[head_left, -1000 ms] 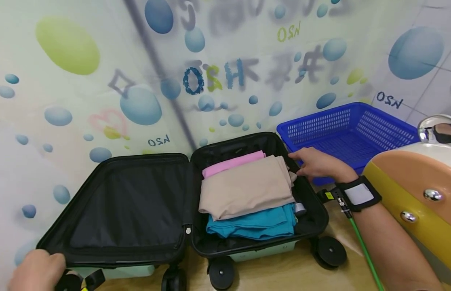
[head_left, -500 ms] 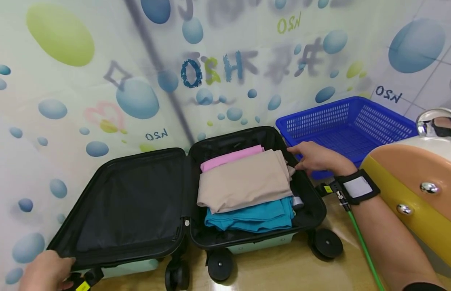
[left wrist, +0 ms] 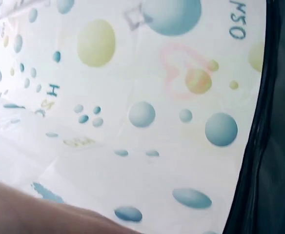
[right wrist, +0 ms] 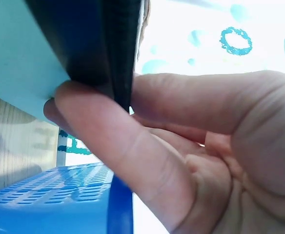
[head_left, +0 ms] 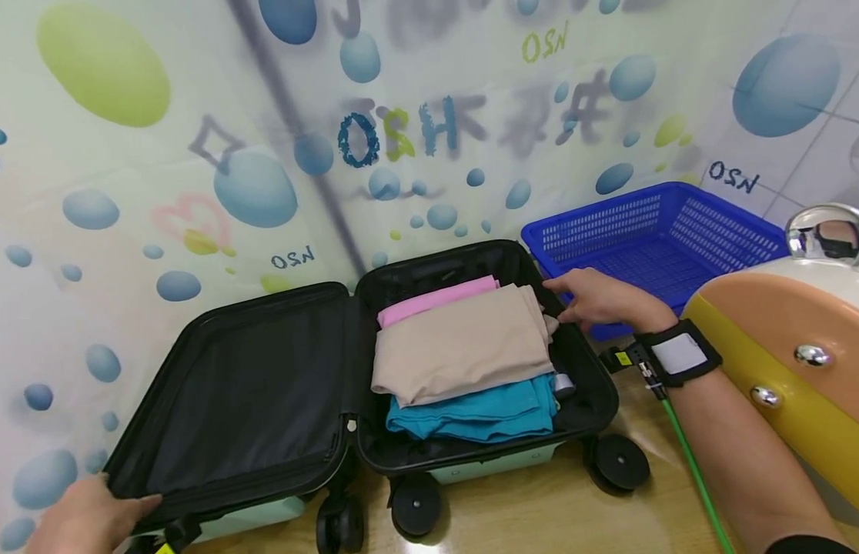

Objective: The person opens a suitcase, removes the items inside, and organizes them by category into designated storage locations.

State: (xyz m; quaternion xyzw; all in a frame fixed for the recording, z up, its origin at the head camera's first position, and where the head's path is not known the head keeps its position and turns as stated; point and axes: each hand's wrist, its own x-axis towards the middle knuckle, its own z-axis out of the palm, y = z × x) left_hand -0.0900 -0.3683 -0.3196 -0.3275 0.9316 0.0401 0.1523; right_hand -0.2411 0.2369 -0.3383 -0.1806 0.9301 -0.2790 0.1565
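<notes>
An open suitcase (head_left: 395,459) lies on the floor, mint green outside and black inside. At the near left corner of its lid (head_left: 249,392), my left hand (head_left: 90,517) holds the edge, thumb over the rim and the other fingers hidden. The lid slants up toward its outer side. My right hand (head_left: 599,296) pinches the right rim of the filled half, with the thumb inside and fingers outside, as the right wrist view shows with the rim (right wrist: 120,53) between them. Folded pink cloth (head_left: 436,300), beige cloth (head_left: 464,346) and teal cloth (head_left: 478,412) fill that half.
A blue plastic basket (head_left: 603,211) stands behind my right hand. To the right is a yellow and orange case (head_left: 769,323) with a chrome handle. Black wheels (head_left: 416,505) jut from the suitcase's near side. A printed curtain (head_left: 277,92) hangs behind.
My left hand has moved right with the lid's outer edge, and the lid tilts more steeply. My right hand stays on the rim. The head view has shifted slightly.
</notes>
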